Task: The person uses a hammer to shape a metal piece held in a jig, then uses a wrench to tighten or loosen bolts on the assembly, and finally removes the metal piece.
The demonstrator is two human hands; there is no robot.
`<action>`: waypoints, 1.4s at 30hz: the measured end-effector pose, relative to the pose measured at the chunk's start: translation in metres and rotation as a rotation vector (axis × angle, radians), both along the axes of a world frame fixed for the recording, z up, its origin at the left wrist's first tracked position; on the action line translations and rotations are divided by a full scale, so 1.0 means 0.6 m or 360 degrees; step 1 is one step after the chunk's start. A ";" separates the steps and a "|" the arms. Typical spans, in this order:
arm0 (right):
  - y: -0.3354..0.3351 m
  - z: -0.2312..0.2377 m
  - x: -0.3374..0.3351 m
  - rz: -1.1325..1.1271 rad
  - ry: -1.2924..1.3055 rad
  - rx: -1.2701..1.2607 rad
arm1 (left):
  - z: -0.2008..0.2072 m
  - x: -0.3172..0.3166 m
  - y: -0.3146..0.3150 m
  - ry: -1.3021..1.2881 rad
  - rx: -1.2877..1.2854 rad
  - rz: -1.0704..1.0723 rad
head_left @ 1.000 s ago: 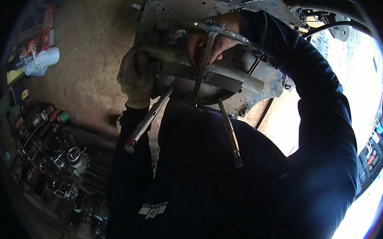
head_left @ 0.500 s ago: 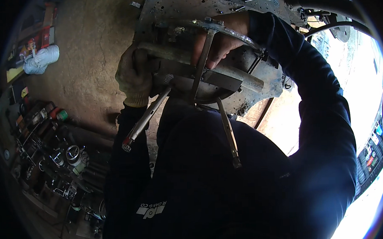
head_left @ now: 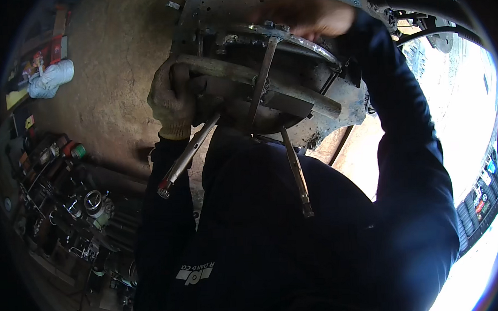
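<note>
My left hand (head_left: 169, 100), in a worn work glove, is closed at the left end of a grey metal pipe (head_left: 218, 69). Below the pipe lies a dark flat metal piece (head_left: 280, 102) with a rounded lower edge. My right hand (head_left: 324, 18), bare and smeared by motion, is above a curved metal bar (head_left: 314, 46); its fingers do not show clearly. A narrow metal strut (head_left: 263, 72) crosses in front of the pipe. Two slim metal rods, a left rod (head_left: 188, 156) and a right rod (head_left: 298, 173), stick out toward my body.
A stained metal tabletop (head_left: 336, 133) lies beneath the parts. Dark cables (head_left: 436, 32) run at the upper right. At the left, machinery with a handwheel (head_left: 93, 200) stands in shadow, and a pale cloth bundle (head_left: 54, 79) sits farther up.
My right hand has left the pipe and the strut, moving up and away beyond the curved bar. My left hand has stayed at the pipe's left end.
</note>
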State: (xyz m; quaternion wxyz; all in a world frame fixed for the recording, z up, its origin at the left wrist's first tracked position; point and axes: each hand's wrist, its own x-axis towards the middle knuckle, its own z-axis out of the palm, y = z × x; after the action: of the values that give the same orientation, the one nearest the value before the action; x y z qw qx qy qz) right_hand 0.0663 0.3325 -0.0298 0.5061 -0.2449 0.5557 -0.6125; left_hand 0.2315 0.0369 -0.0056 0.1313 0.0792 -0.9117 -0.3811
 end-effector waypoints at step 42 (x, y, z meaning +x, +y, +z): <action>-0.022 0.035 0.210 -0.0536 0.0762 0.0024 | -0.022 0.002 -0.004 0.0123 0.0123 -0.0066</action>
State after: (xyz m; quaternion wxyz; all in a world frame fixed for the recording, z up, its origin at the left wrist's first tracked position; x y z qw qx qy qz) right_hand 0.1920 0.3194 -0.0088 0.2535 -0.2829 0.6965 -0.6087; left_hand 0.2328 0.0348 -0.0186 0.1555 0.0505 -0.8920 -0.4214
